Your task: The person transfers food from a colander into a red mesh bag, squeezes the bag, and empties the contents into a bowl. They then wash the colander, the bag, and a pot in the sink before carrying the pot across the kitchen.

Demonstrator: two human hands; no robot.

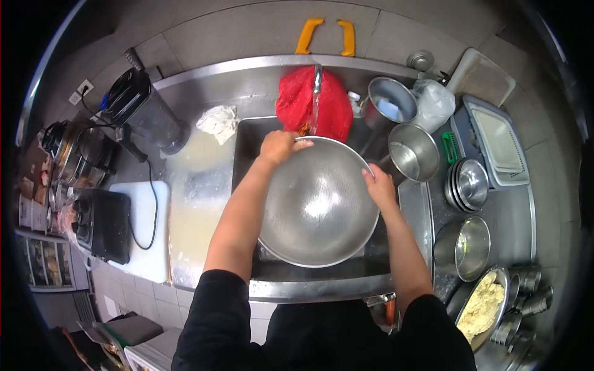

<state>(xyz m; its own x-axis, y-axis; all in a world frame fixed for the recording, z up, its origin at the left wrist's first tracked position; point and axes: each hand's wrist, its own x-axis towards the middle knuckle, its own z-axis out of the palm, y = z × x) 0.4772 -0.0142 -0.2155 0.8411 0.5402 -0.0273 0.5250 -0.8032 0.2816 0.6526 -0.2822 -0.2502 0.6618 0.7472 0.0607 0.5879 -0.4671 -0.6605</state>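
Observation:
A large, round metal bowl is held over the sink, its wide inside facing up at me. My left hand is closed on the far-left rim, thumb along the edge. On the right side of the rim, my right hand grips with its fingers mostly hidden behind the metal. Just beyond the bowl, water runs from the faucet in front of a bunched red cloth or bag. What lies under the bowl is mostly hidden.
Metal pots and stacked bowls crowd the right counter, with a pan of yellowish food nearer me. To the left stand a blender jug, a crumpled white cloth and a black appliance base on a white cutting board.

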